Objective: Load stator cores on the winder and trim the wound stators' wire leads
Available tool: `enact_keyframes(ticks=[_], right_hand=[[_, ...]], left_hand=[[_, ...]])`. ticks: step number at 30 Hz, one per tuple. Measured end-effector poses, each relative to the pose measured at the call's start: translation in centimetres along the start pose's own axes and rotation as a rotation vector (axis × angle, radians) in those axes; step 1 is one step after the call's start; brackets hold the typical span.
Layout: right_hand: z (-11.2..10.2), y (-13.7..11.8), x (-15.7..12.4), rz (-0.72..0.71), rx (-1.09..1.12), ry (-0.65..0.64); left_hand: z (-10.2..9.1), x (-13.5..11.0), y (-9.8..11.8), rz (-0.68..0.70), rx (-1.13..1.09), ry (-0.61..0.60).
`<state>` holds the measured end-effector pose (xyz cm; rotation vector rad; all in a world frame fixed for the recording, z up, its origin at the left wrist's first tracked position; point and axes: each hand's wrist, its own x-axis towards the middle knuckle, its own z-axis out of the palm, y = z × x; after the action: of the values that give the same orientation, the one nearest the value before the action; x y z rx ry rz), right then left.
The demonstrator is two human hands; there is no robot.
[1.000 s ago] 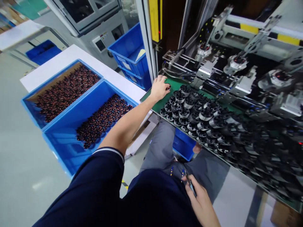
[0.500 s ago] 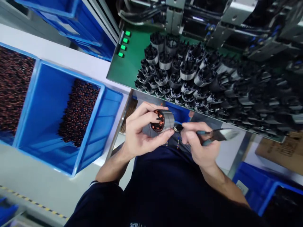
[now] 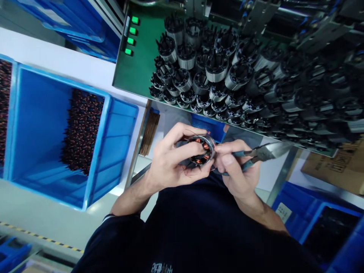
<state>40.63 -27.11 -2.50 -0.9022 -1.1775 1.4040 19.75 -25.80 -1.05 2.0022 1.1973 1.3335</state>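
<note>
My left hand (image 3: 170, 159) grips a motor stator (image 3: 211, 147), a metal ring with copper windings inside, with its fingers around and partly over the opening. Thin loose wires stick out around the ring and between the fingers. In my right hand (image 3: 241, 168) is a pair of pliers (image 3: 267, 152), its handles in the palm and its jaws pointing away to the right. The right thumb and index fingertip are pressed together at the stator's right edge, by a thin reddish wire; whether they pinch it I cannot tell.
Many black-and-grey stator cores (image 3: 216, 68) stand in rows on a green bench top (image 3: 125, 72) ahead, below machinery. A blue bin (image 3: 42, 125) at left holds a heap of small copper-and-black parts (image 3: 82, 132). A cardboard box (image 3: 335, 165) and another blue bin (image 3: 295, 204) are at right.
The stator has turned so its open, wound end faces up more. The right fingertips have moved onto its edge, with the pliers still in hand. The view has shifted slightly.
</note>
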Motion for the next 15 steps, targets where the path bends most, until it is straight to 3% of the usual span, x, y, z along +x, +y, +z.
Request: enact_keyframes(ticks=[3,6,15], right_hand=[[-0.4,0.0,-0.4,0.061,0.034,0.019],[-0.3,0.0,-0.6,0.068,-0.01,0.034],[-0.3,0.1,0.1,0.121,-0.057,0.064]], left_hand=[[0.6,-0.1,-0.4,-0.028,-0.138,-0.047],[1.3,-0.3,-1.3,-0.066,-0.228,-0.02],[1.0,-0.9,-1.7,-0.016,-0.109,-0.094]])
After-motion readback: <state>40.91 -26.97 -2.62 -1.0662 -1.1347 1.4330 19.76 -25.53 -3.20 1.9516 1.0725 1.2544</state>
